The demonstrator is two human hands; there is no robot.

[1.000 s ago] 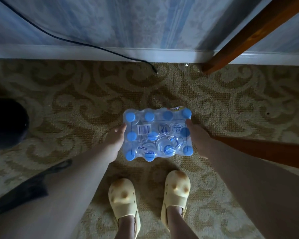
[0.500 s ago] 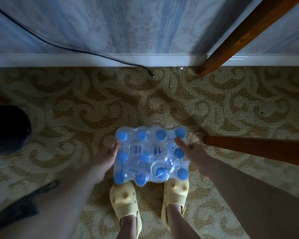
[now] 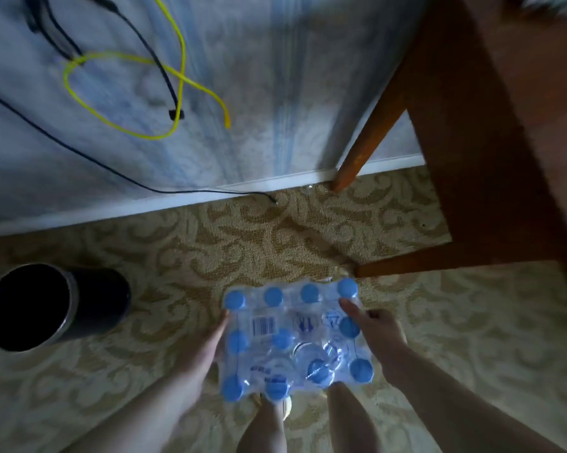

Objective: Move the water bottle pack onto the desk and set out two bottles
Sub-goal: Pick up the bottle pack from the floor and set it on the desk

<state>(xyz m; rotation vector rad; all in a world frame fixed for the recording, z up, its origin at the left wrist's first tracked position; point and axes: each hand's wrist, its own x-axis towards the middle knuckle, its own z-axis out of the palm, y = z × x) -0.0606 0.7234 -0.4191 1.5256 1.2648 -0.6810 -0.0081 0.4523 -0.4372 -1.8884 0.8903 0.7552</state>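
so the shrink-wrapped plastic pack of blue-capped water bottles [image 3: 295,341] is now up off the patterned carpet [image 3: 471,338] it sat on a second ago, both hands (left [image 3: 207,351], right [image 3: 375,331]) clamped on its sides, brown wooden surface [image 3: 510,132] up right, so lift's underway.

Dim light falls on a patterned beige carpet [image 3: 184,256]. A wooden table [image 3: 491,132] stands at two o'clock, blue-grey wallpaper [image 3: 275,93] at twelve, a black bin [image 3: 50,305] at nine.
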